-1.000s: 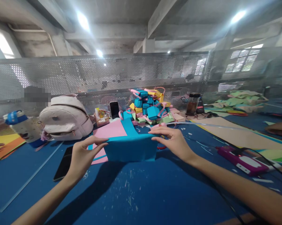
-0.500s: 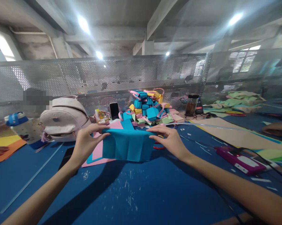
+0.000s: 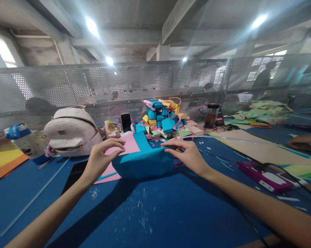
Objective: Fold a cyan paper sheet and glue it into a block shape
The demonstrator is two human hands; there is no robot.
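Head view: blue paper [image 3: 142, 162] now lies low on the worktop [image 3: 155, 213], its near edge rolled over into a rounded fold. Half a second ago the sheet was lifted and stood up as a flat panel between the hands; it has since come down, and the front face has curled under.

Left hand [image 3: 101, 159] has loosened: fingers spread and half open, fingertips resting at the paper's left top corner, over the pink sheet [image 3: 124, 146] beneath. Not a pinch now, more a press. Right hand [image 3: 188, 155] sits on the right top edge, fingers curved down onto the paper, thumb towards the fold; it presses rather than clasps.

Judgement: the lift-and-turn part of the fold looks finished, and the hands are placed to flatten or crease the roll. Crease not yet sharp; the front is still bulged.

Behind the paper: heap of small folded boxes [image 3: 166, 120], phone [image 3: 126, 121] propped upright, pale backpack [image 3: 71, 132] to the left.
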